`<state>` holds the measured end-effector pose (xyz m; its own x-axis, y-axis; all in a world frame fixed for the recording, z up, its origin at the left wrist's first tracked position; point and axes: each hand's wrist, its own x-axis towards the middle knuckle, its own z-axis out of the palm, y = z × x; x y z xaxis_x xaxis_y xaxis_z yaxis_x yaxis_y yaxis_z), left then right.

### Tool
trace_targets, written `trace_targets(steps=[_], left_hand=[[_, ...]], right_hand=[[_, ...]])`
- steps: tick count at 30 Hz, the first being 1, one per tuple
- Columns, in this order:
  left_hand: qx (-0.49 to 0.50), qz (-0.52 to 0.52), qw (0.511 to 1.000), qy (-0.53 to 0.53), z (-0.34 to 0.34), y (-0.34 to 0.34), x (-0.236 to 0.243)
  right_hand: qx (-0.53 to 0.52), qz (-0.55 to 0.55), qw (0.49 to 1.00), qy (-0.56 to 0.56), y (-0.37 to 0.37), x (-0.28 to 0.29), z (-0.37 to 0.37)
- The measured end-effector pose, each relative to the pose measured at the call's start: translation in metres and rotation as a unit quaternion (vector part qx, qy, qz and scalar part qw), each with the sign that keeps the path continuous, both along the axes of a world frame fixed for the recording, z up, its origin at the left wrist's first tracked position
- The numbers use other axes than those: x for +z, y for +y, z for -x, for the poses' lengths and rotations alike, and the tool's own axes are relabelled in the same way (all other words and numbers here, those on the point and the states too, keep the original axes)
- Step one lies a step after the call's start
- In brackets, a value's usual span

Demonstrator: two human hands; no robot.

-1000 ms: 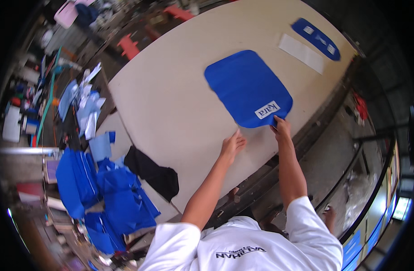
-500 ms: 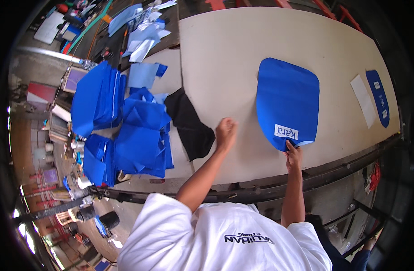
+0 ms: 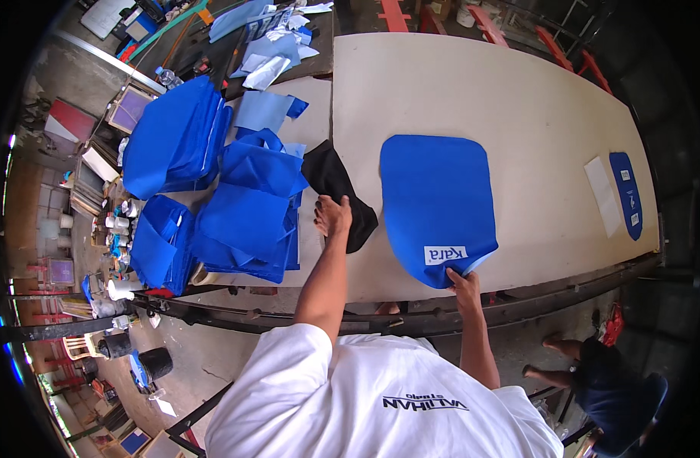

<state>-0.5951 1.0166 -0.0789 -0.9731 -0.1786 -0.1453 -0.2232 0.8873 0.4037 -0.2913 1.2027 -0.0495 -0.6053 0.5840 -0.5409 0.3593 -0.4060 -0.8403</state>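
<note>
A blue fabric panel (image 3: 434, 195) with a white printed patch lies on the pale tabletop (image 3: 533, 99). My right hand (image 3: 461, 278) pinches the panel's near edge, curling its corner up. My left hand (image 3: 331, 214) is over the left edge of a crumpled black cloth (image 3: 346, 221), fingers apart and partly curled. Beside it on the left sit piles of cut blue fabric (image 3: 243, 237) and a thicker folded stack (image 3: 159, 130).
At the right end lie a long blue strip (image 3: 619, 175) and a white strip (image 3: 598, 195). Light blue scraps (image 3: 262, 61) are heaped at the back left. Red supports (image 3: 487, 27) stand beyond the table. A person in dark clothes (image 3: 609, 382) is low at the lower right.
My left hand has moved leftward from beside the panel onto the black cloth and its fingers have spread. My right hand still grips the panel's edge. The view has turned.
</note>
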Motion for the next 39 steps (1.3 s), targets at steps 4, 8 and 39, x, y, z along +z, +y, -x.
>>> trace_targets(steps=[4,8,39], left_hand=[[-0.052,-0.066,0.996,0.031,0.017,-0.008,0.005],[-0.119,-0.19,0.968,0.112,0.053,0.016,0.039],[-0.055,-0.019,0.923,0.38,0.355,-0.08,0.097]], right_hand=[[-0.04,0.026,0.999,-0.009,0.004,-0.007,-0.017],[-0.046,0.031,0.998,-0.023,0.0,-0.014,-0.013],[-0.11,0.023,0.993,-0.034,-0.011,-0.027,0.006]])
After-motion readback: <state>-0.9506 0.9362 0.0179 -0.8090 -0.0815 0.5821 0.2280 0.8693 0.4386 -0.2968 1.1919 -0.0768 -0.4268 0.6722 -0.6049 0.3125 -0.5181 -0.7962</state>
